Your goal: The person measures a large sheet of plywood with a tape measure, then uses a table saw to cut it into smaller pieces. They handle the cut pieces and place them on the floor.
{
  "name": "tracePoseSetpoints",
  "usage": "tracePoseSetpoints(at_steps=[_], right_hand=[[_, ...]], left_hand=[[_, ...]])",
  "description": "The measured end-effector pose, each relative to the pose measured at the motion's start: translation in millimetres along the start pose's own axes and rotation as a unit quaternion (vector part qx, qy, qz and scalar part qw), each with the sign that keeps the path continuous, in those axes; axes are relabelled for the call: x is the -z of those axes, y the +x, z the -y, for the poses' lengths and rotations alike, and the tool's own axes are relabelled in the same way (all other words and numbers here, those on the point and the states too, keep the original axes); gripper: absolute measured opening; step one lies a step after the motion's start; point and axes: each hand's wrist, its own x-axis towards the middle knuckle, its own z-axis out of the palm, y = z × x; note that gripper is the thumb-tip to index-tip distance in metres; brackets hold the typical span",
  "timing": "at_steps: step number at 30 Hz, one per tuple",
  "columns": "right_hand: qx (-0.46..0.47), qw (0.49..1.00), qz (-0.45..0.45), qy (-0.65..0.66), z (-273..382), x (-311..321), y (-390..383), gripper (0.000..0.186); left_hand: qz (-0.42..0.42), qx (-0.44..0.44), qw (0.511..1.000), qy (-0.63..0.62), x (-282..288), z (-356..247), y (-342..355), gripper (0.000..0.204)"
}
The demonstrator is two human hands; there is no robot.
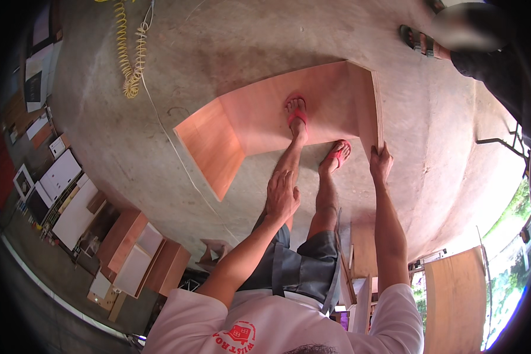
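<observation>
A U-shaped plywood frame [259,106], one long panel with a shorter panel upright at each end, lies on the concrete floor. At its right end, my right hand [382,162] is closed around the near edge of the end panel [366,100]. My left hand [284,196] rests on my left leg near the knee, fingers spread and holding nothing. The left foot [297,112], in a red flip-flop, presses on the long panel. My right foot [338,154] stands on the floor just in front of that panel.
A yellow coiled air hose [124,53] and a pale cord [171,138] lie on the floor at left. Wooden cabinets [127,248] and boards line the left side. Another person's sandalled foot [422,42] is at the far right. A plywood sheet [456,295] leans at the near right.
</observation>
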Motion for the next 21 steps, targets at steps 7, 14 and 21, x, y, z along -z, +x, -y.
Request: tracePoseSetpoints(at_steps=[7, 14, 21], right_hand=[[0.001, 1.0, -0.003, -0.006, -1.9, -1.9, -0.3, 0.043], [0.012, 1.0, 0.002, -0.01, -4.5, -1.7, 0.6, 0.042], [0.029, 1.0, -0.003, -0.002, -7.2, -1.6, 0.7, 0.041]], left_hand=[[0.004, -0.005, 1.0, 0.003, 1.0, -0.4, 0.0, 0.057], [0.01, 0.002, 1.0, 0.0, 0.5, -0.1, 0.2, 0.058], [0.023, 0.01, 1.0, 0.0, -0.5, -0.2, 0.5, 0.057]])
